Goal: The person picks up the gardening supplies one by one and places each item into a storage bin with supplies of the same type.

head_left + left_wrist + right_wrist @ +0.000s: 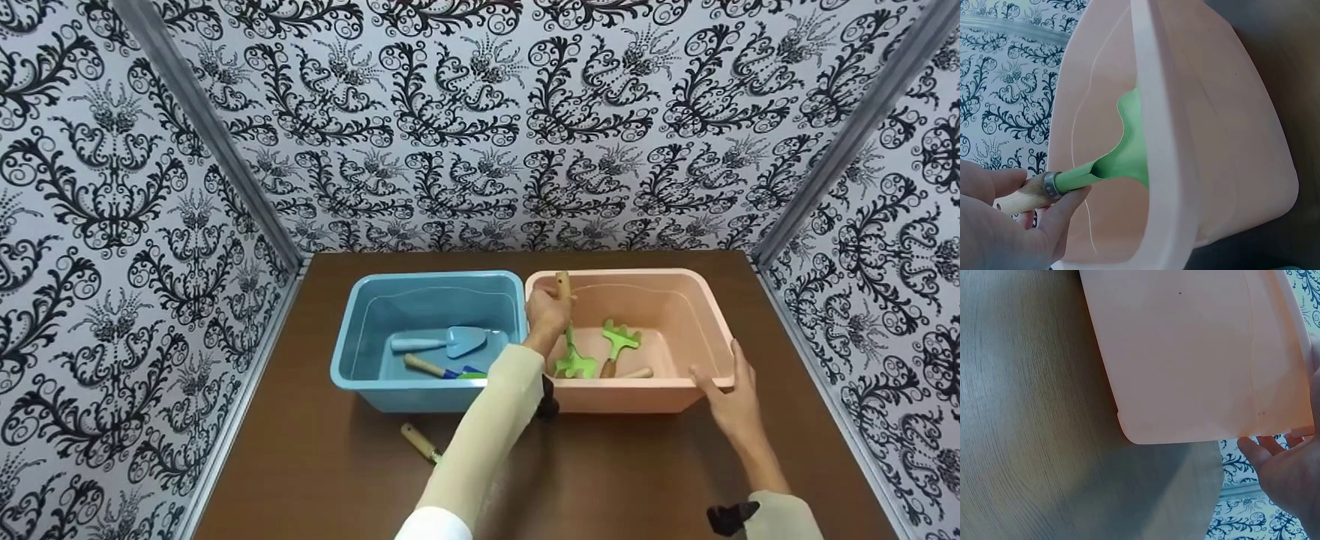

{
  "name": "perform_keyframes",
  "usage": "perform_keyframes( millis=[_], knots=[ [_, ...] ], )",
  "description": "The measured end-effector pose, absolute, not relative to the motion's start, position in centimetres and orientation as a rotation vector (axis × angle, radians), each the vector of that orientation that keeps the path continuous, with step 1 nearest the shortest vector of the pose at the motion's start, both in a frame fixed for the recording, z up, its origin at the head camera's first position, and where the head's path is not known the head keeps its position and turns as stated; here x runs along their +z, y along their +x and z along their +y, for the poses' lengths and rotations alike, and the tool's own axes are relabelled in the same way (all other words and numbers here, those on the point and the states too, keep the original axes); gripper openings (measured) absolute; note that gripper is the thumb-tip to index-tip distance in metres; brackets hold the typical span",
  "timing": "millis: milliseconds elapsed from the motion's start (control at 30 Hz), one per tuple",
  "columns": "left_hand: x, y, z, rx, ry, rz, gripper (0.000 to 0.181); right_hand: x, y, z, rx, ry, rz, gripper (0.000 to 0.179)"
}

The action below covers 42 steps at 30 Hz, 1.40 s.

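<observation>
Inside the left end of the pink tub (630,384), my left hand (549,309) holds a green hand rake (576,365) by its wooden handle. The handle points up and the green head points down; in the left wrist view the tub's rim hides the head's end. My right hand (735,397) grips the tub's front right corner, thumb over the front rim and fingers along the right side. Another green rake (621,337) lies in this tub, beside a pale wooden handle (637,373) partly hidden by the front wall.
A blue tub (427,385) stands against the pink one's left side. It holds a light blue trowel (465,341) and a wooden-handled tool (426,365) with blue on it. On the brown table (322,465), another wooden handle (418,439) shows, partly under my left sleeve. Patterned walls enclose the table.
</observation>
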<state>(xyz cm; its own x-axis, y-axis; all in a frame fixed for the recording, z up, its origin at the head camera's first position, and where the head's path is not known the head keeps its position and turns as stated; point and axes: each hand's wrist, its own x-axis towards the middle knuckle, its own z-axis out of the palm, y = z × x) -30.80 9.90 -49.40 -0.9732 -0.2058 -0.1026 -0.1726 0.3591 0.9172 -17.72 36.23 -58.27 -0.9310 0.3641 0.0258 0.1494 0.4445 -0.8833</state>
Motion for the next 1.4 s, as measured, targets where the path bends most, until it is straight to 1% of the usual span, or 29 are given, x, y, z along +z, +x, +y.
perform_keyframes(
  millis=[100,167,467,567,633,767,867,900,1000,1100,1133,1300,1400],
  knots=[
    [-49.4,-30.9,9.9,-1.694,0.348,-2.579,0.018,-58.2,-17.8,36.2,1.482,-0.454,-2.485,0.095],
    [-49.4,-30.9,9.8,-1.668,0.326,-2.591,0.012,-58.2,-17.8,36.2,1.481,-0.454,-2.479,0.095],
    [-49.6,-30.4,9.7,-1.643,0.291,-2.608,0.014,-58.1,-17.8,36.2,1.491,-0.453,-2.464,0.094],
    [-49.6,-30.3,9.7,-1.619,0.301,-2.622,0.020,-58.1,-17.8,36.2,1.495,-0.447,-2.462,0.094],
    [-49.6,-30.1,9.6,-1.622,0.313,-2.639,0.019,-58.2,-17.8,36.1,1.496,-0.444,-2.460,0.094],
    [-49.8,-29.9,9.6,-1.639,0.316,-2.674,0.015,-58.3,-17.8,36.1,1.499,-0.434,-2.455,0.094],
    [-50.0,-29.9,9.5,-1.609,0.249,-2.683,0.004,-58.3,-17.7,36.1,1.500,-0.424,-2.454,0.094],
    [-50.1,-29.9,9.5,-1.598,0.227,-2.685,0.004,-58.3,-17.7,36.1,1.499,-0.422,-2.454,0.094],
    [-50.4,-29.9,9.5,-1.651,0.181,-2.671,0.027,-58.3,-17.6,36.1,1.495,-0.425,-2.458,0.094],
    [-50.5,-29.9,9.4,-1.679,0.181,-2.712,0.037,-58.2,-17.6,36.1,1.496,-0.434,-2.462,0.094],
    [-50.5,-29.9,9.3,-1.669,0.184,-2.737,0.037,-58.2,-17.6,36.1,1.496,-0.438,-2.465,0.094],
    [-50.0,-29.5,9.5,-1.512,0.169,-2.844,0.024,-58.0,-17.5,36.1,1.494,-0.443,-2.471,0.094],
    [-49.6,-29.4,9.6,-1.453,0.113,-2.843,0.012,-58.0,-17.5,36.1,1.499,-0.449,-2.473,0.094]
  ],
)
